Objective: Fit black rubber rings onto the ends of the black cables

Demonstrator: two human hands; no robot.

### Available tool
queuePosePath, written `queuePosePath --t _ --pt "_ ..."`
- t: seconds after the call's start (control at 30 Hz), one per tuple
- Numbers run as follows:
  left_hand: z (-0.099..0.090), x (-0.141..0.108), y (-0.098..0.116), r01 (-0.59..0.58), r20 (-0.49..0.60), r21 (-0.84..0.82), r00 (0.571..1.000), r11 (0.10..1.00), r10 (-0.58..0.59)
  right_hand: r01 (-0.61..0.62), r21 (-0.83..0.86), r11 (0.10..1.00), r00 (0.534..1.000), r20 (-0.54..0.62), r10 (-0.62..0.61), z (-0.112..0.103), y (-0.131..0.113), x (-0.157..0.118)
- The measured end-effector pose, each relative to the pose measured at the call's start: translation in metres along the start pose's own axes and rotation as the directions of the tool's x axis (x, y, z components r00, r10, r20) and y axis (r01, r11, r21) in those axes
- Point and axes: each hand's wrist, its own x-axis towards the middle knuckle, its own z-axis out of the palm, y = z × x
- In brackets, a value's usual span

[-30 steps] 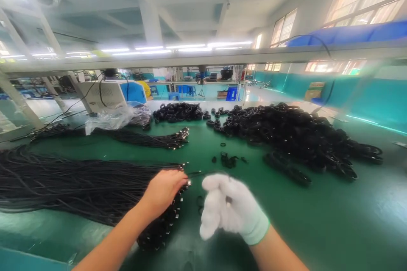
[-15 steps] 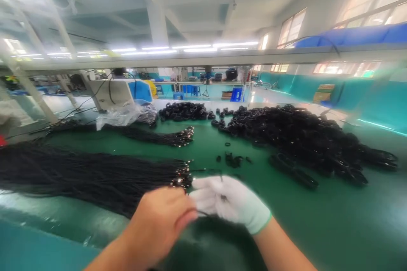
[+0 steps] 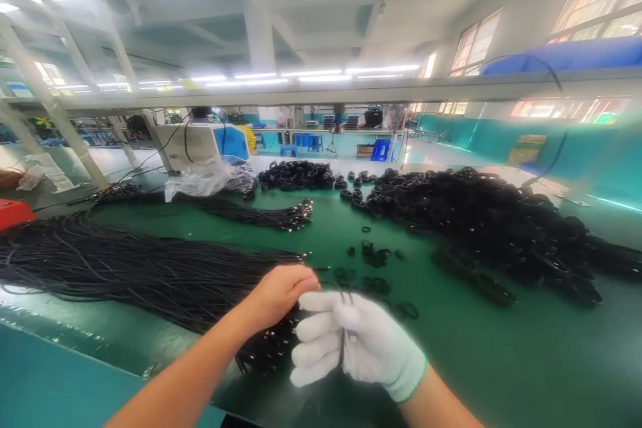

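My right hand (image 3: 358, 341), in a white glove, is closed around a thin black cable (image 3: 342, 348) that passes between thumb and palm, with a small metal end near the palm. Bare and curled, my left hand (image 3: 283, 294) touches the gloved fingertips; whatever its fingers pinch is hidden. Beneath the left arm lies a wide bundle of black cables (image 3: 125, 261), with shiny connector ends near my hands. Several small black rings (image 3: 376, 284) rest on the green tabletop (image 3: 476, 354) just beyond the glove.
A large heap of coiled black cables (image 3: 476, 214) covers the right side. Farther back are a smaller pile of coils (image 3: 295, 175), a second cable bundle (image 3: 251, 212), a clear plastic bag (image 3: 200, 179) and a white-and-blue machine (image 3: 200, 145). A red object (image 3: 15, 212) sits at left.
My gloved hand has turned and its fingers have curled around the cable. My left hand has moved up and away from me to the gloved fingertips. The view has shifted slightly left.
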Motion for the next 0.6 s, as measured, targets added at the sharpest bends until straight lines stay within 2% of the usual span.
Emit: queuePosePath --t 0.07,0.13,0.2,0.27,0.33,0.4,0.5,0.6 --pt "0.012 -0.009 -0.014 0.049 -0.042 0.171 0.998 0.984 -0.042 0.096 0.040 0.995 0.995 -0.040 -0.094 0.004 -0.009 -0.001" --pt "0.027 -0.024 -0.019 0.065 -0.078 0.365 0.996 0.929 -0.039 0.205 0.091 0.975 0.977 -0.072 -0.199 0.006 -0.017 0.000" --pt "0.040 -0.042 -0.010 0.014 -0.092 0.497 0.995 0.868 0.037 0.312 0.120 0.942 0.948 -0.103 -0.301 0.006 -0.023 0.003" --pt "0.047 -0.058 0.008 -0.112 -0.091 0.542 0.977 0.833 0.191 0.369 0.098 0.924 0.925 -0.141 -0.354 0.004 -0.024 0.006" --pt "0.042 -0.064 0.029 -0.235 -0.111 0.541 0.932 0.808 0.346 0.313 0.037 0.949 0.938 -0.168 -0.303 0.000 -0.018 0.007" --pt "0.024 -0.059 0.045 -0.278 -0.132 0.540 0.904 0.794 0.406 0.179 -0.041 0.983 0.972 -0.150 -0.183 -0.004 -0.008 0.005" --pt "-0.010 -0.038 0.053 -0.297 -0.079 0.451 0.926 0.842 0.368 -0.004 -0.109 0.994 0.999 -0.039 -0.001 -0.009 0.007 0.001" --pt "-0.026 -0.016 0.045 -0.244 -0.007 0.163 0.969 0.956 0.248 -0.110 -0.066 0.992 0.992 0.049 0.113 -0.009 0.014 0.001"
